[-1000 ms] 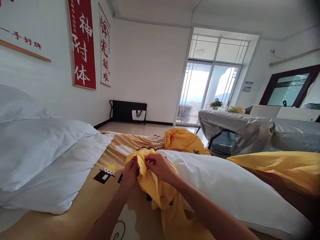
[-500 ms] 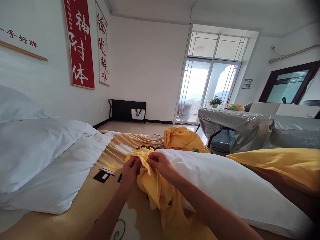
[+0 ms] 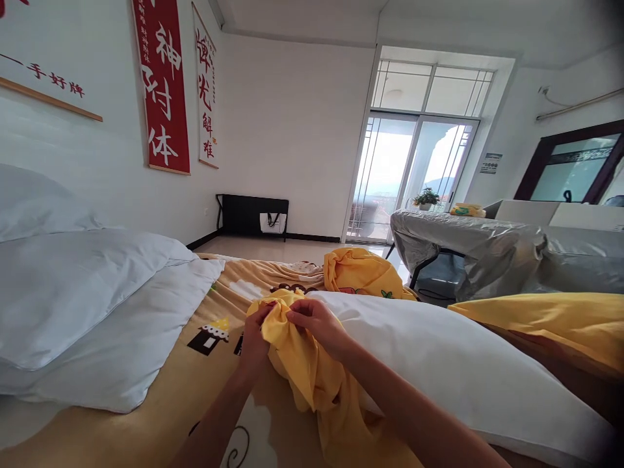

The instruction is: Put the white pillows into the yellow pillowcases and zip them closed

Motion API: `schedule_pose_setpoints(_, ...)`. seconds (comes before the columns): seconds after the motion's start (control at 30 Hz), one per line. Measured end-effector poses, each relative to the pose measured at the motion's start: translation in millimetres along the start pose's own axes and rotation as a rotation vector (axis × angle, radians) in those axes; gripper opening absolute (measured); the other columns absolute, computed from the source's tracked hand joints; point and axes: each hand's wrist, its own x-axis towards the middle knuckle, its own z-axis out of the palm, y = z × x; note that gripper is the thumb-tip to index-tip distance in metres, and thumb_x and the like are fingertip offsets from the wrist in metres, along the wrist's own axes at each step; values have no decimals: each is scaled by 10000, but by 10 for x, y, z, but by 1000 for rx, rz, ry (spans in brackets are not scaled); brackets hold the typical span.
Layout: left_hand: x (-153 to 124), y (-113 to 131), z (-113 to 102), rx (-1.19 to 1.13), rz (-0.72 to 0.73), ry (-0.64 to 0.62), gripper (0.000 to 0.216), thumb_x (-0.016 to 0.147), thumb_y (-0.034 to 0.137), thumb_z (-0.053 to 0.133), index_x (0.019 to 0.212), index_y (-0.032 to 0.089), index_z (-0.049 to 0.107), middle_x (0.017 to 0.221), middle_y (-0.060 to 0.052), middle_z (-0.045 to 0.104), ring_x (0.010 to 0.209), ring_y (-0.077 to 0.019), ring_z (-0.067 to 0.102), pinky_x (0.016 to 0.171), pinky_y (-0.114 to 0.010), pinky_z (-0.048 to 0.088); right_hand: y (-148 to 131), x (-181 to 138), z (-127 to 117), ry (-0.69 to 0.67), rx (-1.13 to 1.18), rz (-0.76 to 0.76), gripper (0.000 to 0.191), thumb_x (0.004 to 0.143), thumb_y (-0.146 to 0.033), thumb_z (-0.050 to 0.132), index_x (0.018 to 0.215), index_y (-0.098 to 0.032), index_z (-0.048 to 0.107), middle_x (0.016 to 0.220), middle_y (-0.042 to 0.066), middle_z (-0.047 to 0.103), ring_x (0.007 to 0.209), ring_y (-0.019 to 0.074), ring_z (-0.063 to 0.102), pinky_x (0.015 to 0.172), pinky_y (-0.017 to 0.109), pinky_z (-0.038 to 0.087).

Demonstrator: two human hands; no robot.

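Tan printed blanket (image 3: 195,380) beneath; plump white fabric pillow (image 3: 429,364) on it. At its left end, a soft yellow fabric cover (image 3: 302,367), bunched, creased, trailing towards me. My left hand (image 3: 256,335) and right hand (image 3: 319,322), close together, pinch its gathered top. Just changed: plain yellow has folded over the print between them; I judge the cover still being worked, not spread.

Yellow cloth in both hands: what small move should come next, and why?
Perhaps spread the yellow cloth a little wider: the left hand and right hand grip it close together, and it is bunched in folds by the white pillow.
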Motion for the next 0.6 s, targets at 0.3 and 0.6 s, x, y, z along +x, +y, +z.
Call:
schedule_pose_setpoints(0.3,-39,68,17,47,-88,-90,446,726,547,663,961,171,713,923,-67,674,872,-194,595,689,-230,486,-13,22,-26,247,-32,-40,350,597,-489,744,670,-170,617,639,-12,561,577,102,456,548,239,364)
schedule_pose_setpoints(0.6,-98,72,122,60,-29,100,344,678,382,736,935,160,681,956,-74,684,916,-225,622,754,-284,487,-13,-34,36,163,-33,-35,249,673,-428,673,655,-181,646,585,-19,552,530,101,461,545,249,364)
